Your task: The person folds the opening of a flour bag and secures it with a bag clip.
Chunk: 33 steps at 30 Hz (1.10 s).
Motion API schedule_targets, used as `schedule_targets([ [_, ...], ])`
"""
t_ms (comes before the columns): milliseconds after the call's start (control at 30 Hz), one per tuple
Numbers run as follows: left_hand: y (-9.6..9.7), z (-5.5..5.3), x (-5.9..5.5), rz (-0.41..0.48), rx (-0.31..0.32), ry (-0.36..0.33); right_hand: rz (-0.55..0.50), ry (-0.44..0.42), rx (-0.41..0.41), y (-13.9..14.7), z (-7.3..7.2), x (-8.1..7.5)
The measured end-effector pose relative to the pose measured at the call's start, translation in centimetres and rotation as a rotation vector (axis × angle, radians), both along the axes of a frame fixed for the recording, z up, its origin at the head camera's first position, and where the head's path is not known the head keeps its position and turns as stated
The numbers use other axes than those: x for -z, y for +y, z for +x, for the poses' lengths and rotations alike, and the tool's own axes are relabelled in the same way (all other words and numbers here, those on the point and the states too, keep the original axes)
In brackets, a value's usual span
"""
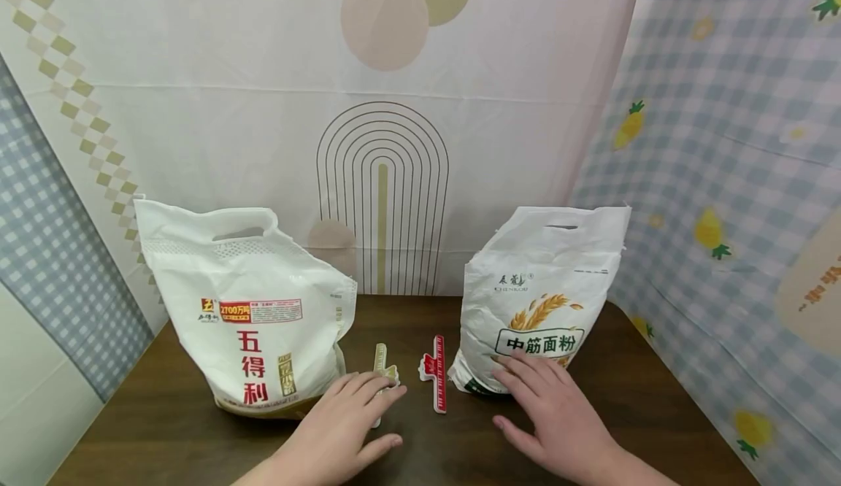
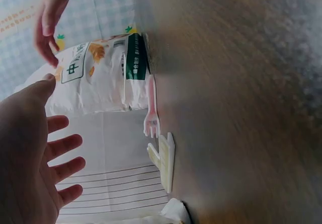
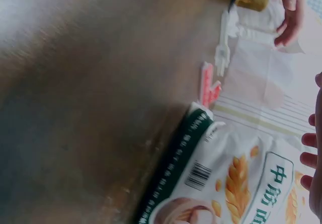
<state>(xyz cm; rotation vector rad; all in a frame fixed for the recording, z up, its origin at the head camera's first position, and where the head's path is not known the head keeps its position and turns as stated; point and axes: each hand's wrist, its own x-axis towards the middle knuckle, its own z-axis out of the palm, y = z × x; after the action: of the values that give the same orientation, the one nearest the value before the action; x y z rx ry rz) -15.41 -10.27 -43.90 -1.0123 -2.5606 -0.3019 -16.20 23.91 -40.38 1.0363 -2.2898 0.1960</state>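
A large white flour bag [image 1: 289,333] with red lettering stands upright on the left. On the right stands a smaller white flour bag [image 1: 486,318] with a wheat picture and green print. Between them lie a gold bag clip [image 1: 380,356] and a red bag clip [image 1: 441,380]. My left hand [image 1: 344,420] is spread in the air in front of the larger bag, partly covering the gold clip in the head view. My right hand [image 1: 558,413] hovers before the smaller bag, fingers extended. Both wrist views show the hands above the table, holding nothing.
Both bags and both clips rest on a dark brown wooden table [image 1: 453,449]. Behind it hangs a pale cloth [image 1: 230,128] with printed arches. Blue checked cloth [image 1: 709,150] with pineapples closes off the right side, and more checked cloth is at the left.
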Motion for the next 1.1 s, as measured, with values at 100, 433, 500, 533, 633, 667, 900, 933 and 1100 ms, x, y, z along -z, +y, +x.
schedule_targets([
  [100, 0.3, -0.3, 0.0, 0.021, -0.016, -0.011, -0.015, -0.023, 0.043, 0.3, -0.5, -0.9],
  [433, 1.3, -1.1, 0.0, 0.058, -0.048, -0.040, -0.096, 0.015, 0.136, 1.1, -2.0, -3.7],
  [500, 1.6, -1.3, -0.1, 0.065, -0.059, -0.069, -0.108, 0.023, 0.140, 1.2, -2.3, -4.2],
  [533, 1.8, -1.4, -0.2, 0.070, -0.065, -0.084, -0.114, 0.028, 0.142, 1.3, -2.4, -4.4],
  [633, 2.3, -1.8, -0.4, 0.086, -0.081, -0.115, -0.129, 0.054, 0.147, 1.4, -2.9, -5.1],
  [667, 2.5, -2.0, -0.5, 0.093, -0.087, -0.119, -0.132, 0.063, 0.149, 1.4, -3.0, -5.4],
  [900, 3.9, -3.0, -0.7, 0.156, -0.111, -0.123, -0.153, 0.109, 0.161, 1.5, -4.0, -7.3],
  [933, 4.1, -3.2, -0.8, 0.164, -0.115, -0.124, -0.156, 0.115, 0.160, 1.5, -4.2, -7.5],
  [1100, 5.4, -3.8, -0.9, 0.215, -0.124, -0.162, -0.178, 0.130, 0.158, 1.6, -5.1, -8.6],
])
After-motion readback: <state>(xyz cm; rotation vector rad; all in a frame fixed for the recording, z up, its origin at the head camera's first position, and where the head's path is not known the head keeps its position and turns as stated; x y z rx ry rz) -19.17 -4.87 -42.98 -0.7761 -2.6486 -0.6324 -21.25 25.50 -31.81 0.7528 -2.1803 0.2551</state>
